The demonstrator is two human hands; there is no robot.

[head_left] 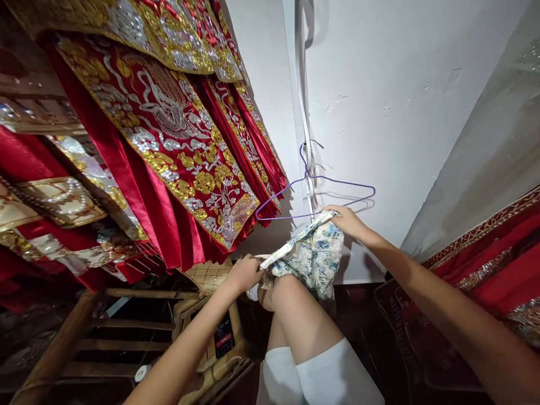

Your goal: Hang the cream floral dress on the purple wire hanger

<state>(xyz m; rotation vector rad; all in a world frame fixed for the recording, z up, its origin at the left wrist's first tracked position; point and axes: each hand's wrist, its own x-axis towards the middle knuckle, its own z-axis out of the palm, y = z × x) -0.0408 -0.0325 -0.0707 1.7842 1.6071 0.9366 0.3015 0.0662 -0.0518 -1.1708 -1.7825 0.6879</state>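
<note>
My left hand (246, 274) is closed on one end of the waistband of a cream floral garment (314, 256) with blue and green print. At the band's other end, my right hand (345, 221) pinches the edge. The waistband is stretched on a slant between both hands, and the cloth hangs down in front of my bare knees (291, 295). Whether it is a skirt or shorts I cannot tell. Just above the garment, a purple wire hanger (346, 182) hangs against the wall with nothing on it.
Red robes with gold and silver embroidery (198, 163) hang at the left. Below them, a phone (223, 336) lies on a bamboo stool (236, 360), beside a wooden rack (126, 323). White cables (304, 107) run down the wall. More red cloth (493, 275) is at the right.
</note>
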